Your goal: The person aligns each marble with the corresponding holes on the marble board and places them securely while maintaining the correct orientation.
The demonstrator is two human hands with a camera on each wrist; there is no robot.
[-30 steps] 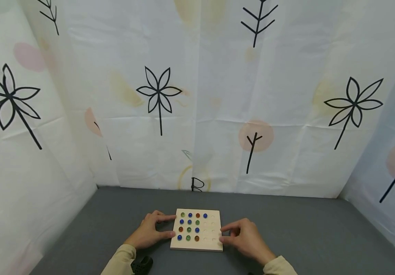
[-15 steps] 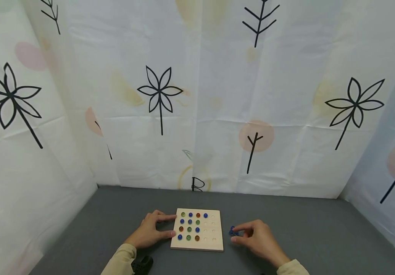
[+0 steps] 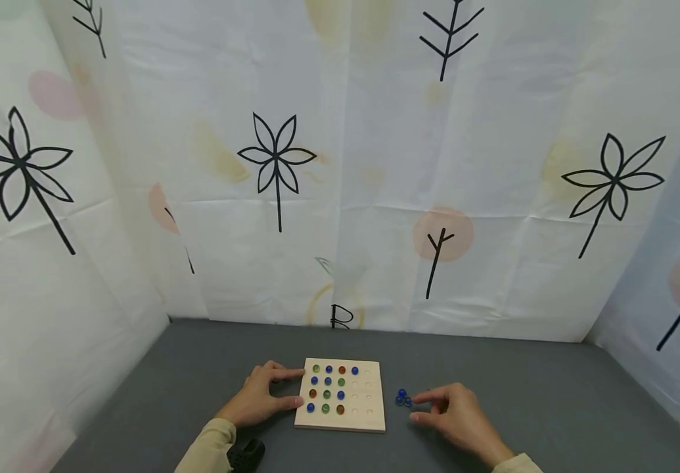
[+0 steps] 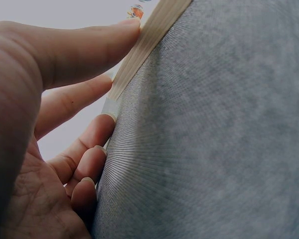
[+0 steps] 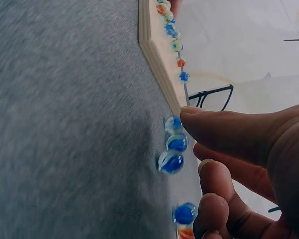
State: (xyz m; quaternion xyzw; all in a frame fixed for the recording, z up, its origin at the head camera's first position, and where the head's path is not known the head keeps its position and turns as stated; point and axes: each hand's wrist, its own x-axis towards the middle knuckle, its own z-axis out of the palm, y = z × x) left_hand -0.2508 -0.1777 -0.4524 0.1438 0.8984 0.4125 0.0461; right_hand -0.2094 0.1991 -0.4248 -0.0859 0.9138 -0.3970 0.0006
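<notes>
A pale wooden board [image 3: 369, 421] with rows of round hollows lies on the table. Blue, green and brown-orange marbles fill its left columns; most hollows on the right are bare. My left hand [image 3: 259, 394] touches the board's left edge with thumb and forefinger, as the left wrist view also shows at the wooden edge [image 4: 144, 47]. To the right of the board sits a small cluster of blue marbles [image 3: 403, 398]. My right hand [image 3: 456, 415] is just right of them, thumb and forefinger apart. In the right wrist view, another blue marble [image 5: 185, 213] lies by the curled lower fingers.
An orange marble [image 5: 186, 233] shows at the bottom edge of the right wrist view. The grey tabletop [image 3: 529, 394] runs back to a white patterned cloth [image 3: 375, 263], which also hangs at both sides. A black object [image 3: 248, 456] is by the left sleeve.
My right hand has left the board's right edge and moved right, exposing the blue marbles beside the board. The left hand and the board stay in place.
</notes>
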